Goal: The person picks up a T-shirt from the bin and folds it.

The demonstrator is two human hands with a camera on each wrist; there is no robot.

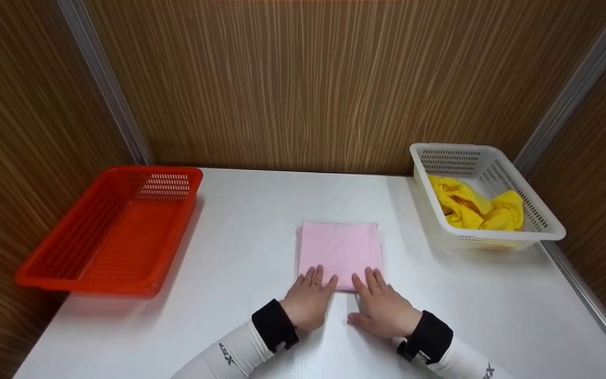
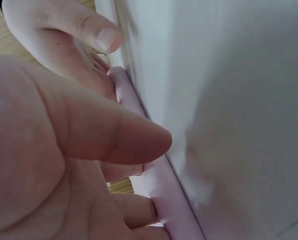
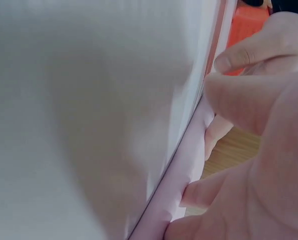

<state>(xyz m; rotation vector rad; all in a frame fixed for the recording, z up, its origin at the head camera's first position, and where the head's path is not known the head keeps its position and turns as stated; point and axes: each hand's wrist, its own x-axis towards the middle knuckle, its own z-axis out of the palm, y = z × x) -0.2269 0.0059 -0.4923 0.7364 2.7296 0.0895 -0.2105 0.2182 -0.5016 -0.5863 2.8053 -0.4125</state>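
Observation:
A pink cloth (image 1: 341, 247), folded into a rough square, lies flat on the white table in the head view. My left hand (image 1: 309, 301) rests with straight fingers on its near left corner. On the near right corner, my right hand (image 1: 385, 307) presses with its fingers spread. Both wrist views show the cloth's rounded folded edge (image 2: 174, 210) along the table, with fingertips touching its top. The left thumb (image 2: 123, 135) is held off the cloth, and the right thumb (image 3: 249, 97) appears near its edge. Nothing is pinched by either hand.
An orange-red plastic basket (image 1: 177, 231) stands at the left of the table (image 1: 245, 226). At the back right is a white plastic basket (image 1: 497, 235) with crumpled yellow cloth (image 1: 471, 206) inside. Wood-grain panels (image 1: 282, 89) enclose the back and sides.

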